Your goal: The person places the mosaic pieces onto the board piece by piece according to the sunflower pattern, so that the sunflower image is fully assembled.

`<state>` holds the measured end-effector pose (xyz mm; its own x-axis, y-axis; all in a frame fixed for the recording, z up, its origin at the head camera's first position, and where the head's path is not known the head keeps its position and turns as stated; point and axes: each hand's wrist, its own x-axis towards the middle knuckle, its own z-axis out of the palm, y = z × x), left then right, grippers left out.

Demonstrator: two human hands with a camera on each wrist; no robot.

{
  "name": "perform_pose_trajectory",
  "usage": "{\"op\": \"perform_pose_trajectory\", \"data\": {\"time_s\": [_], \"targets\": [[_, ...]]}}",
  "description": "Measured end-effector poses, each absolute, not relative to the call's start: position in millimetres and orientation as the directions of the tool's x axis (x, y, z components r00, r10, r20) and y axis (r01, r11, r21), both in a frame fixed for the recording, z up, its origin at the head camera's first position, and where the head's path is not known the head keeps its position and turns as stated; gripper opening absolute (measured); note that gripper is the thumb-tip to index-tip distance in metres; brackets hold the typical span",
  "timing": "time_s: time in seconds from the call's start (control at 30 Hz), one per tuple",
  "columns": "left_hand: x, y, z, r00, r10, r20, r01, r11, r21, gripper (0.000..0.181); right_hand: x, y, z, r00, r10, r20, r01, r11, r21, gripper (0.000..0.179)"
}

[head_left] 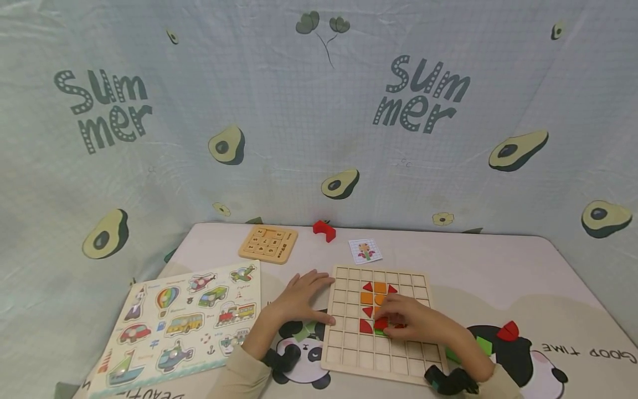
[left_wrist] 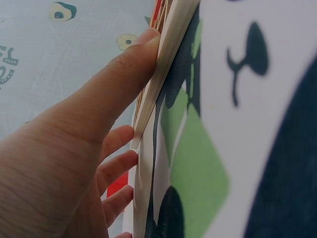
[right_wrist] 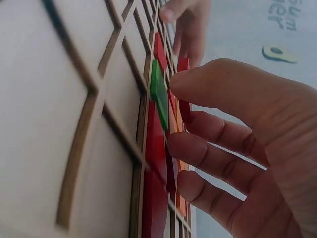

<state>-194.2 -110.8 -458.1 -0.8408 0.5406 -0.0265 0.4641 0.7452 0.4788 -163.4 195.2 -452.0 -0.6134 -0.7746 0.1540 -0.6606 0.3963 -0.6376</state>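
A wooden grid board point(head_left: 344, 346) lies in front of me, with orange squares point(head_left: 380, 287), red triangles point(head_left: 367, 286) and a red quarter-round piece point(head_left: 366, 326) set in its cells. Between thumb and index finger my right hand point(head_left: 413, 320) pinches a small flat red piece point(right_wrist: 185, 111), tilted on edge close over the board. Its full outline is partly covered by the thumb. Beside it in the right wrist view sits a green piece point(right_wrist: 158, 89). My left hand point(head_left: 299, 302) has its fingers spread along the board's left edge, the thumb point(left_wrist: 133, 64) touching that edge.
Behind the board lies a small pattern card point(head_left: 365, 251). A number slide puzzle point(head_left: 269, 244) and a red arch-shaped block point(head_left: 324, 230) are at the back. The picture puzzle board point(head_left: 209, 327) takes up the left. Red point(head_left: 508, 331) and green point(head_left: 484, 345) pieces lie on the right.
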Motion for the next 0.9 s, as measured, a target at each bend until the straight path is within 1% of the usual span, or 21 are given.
{"op": "perform_pose_trajectory", "data": {"time_s": [0.17,0.4,0.47,0.73,0.9], "targets": [[-194.5,-110.9,-459.2,-0.841,0.541,-0.03,0.464,0.748,0.475,0.086,-163.4,179.9,-449.9,-0.635,-0.762,0.126,-0.657,0.448,-0.606,0.018],[-194.3,-111.1,-459.3,-0.842,0.539,-0.033,0.464,0.753,0.466,0.087,-160.4,159.6,-447.4,-0.683,-0.729,0.036,-0.607,0.54,-0.583,0.018],[-194.5,-111.0,-459.9,-0.843,0.537,-0.036,0.464,0.759,0.457,0.087,-159.6,155.4,-448.5,-0.691,-0.722,0.03,-0.605,0.556,-0.57,0.018],[-194.3,-110.6,-459.9,-0.843,0.536,-0.04,0.462,0.76,0.458,0.088,-158.5,145.2,-454.4,-0.696,-0.709,0.116,-0.666,0.576,-0.475,0.014],[-194.3,-111.2,-460.4,-0.84,0.542,-0.025,0.474,0.756,0.451,0.087,-157.6,139.7,-454.2,-0.681,-0.716,0.152,-0.696,0.568,-0.44,0.009]]}}
